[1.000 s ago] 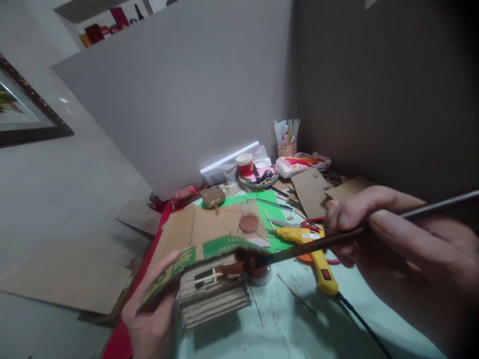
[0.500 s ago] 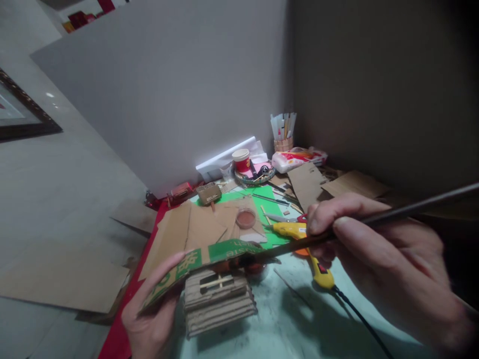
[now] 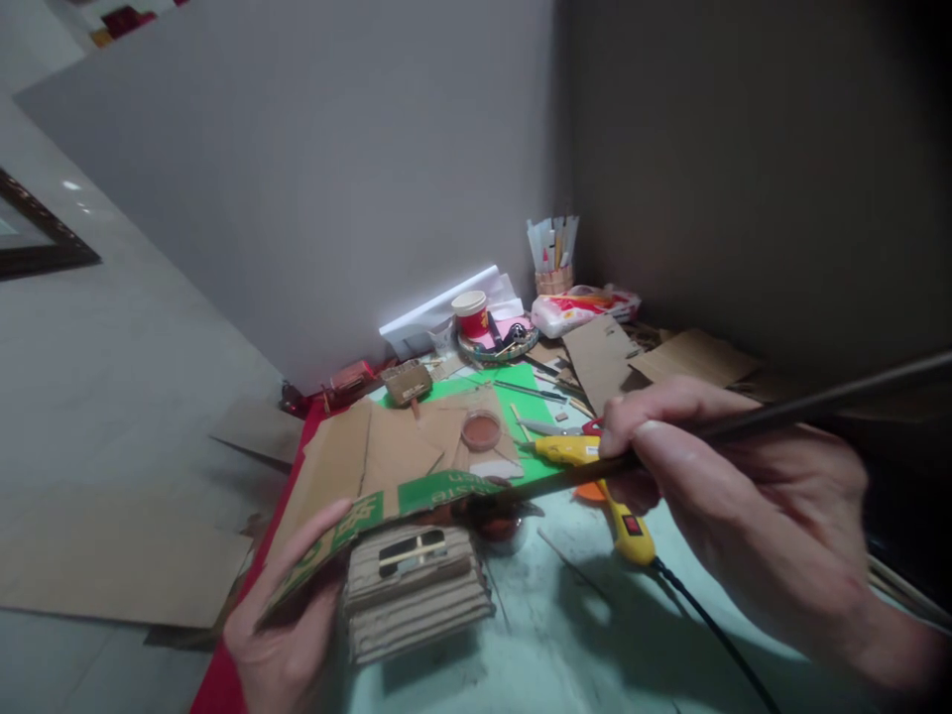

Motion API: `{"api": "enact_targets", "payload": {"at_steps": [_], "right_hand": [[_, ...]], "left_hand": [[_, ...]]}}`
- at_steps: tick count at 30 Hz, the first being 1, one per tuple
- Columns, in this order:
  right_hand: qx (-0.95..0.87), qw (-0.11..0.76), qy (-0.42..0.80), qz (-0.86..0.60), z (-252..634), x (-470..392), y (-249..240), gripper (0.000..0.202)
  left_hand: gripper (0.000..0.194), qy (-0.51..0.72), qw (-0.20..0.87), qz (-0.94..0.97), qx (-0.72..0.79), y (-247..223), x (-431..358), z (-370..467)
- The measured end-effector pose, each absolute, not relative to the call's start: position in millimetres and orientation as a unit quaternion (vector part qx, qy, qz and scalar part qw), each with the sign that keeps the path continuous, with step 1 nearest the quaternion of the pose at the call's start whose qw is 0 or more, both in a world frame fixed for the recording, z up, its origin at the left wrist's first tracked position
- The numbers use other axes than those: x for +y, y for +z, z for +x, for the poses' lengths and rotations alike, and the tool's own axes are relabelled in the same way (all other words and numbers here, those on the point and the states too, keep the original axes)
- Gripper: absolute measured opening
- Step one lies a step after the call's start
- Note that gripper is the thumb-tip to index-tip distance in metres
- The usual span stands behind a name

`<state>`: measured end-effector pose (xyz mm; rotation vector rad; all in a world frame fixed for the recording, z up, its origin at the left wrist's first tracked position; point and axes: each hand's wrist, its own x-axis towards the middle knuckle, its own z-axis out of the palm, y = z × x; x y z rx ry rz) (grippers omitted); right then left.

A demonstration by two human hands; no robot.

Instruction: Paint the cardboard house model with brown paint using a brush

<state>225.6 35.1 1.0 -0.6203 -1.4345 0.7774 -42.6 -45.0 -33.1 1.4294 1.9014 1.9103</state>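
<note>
Above the counter [image 3: 550, 659], one cardboard model [image 3: 413, 620]: roof [image 3: 438, 490] and barred window [image 3: 414, 550] fitted, front looking unpainted, left hand [image 3: 287, 635] gripping the roof, right hand [image 3: 744, 506] pinching a paintbrush [image 3: 565, 483].

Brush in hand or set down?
In hand: the right hand pinches the brush by its handle. Cannot tell whether it touches the cardboard piece; its tip is blurred.

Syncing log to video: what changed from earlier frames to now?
Right hand moved left; the tip of its paintbrush rose from beside the window opening to just below the green-printed cardboard flap. Nothing taken or released: left hand still grips the cardboard model; hot glue gun unmoved.
</note>
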Motion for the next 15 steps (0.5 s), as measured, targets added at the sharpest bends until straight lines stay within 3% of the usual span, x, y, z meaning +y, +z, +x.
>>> {"api": "enact_targets", "payload": {"at_steps": [15], "right_hand": [[-0.612,0.665,0.294,-0.311,233.4,36.0,8.6,0.020]], "left_hand": [[0.021,0.636,0.049,0.458,0.619,-38.1,-42.8,-54.8]]}}
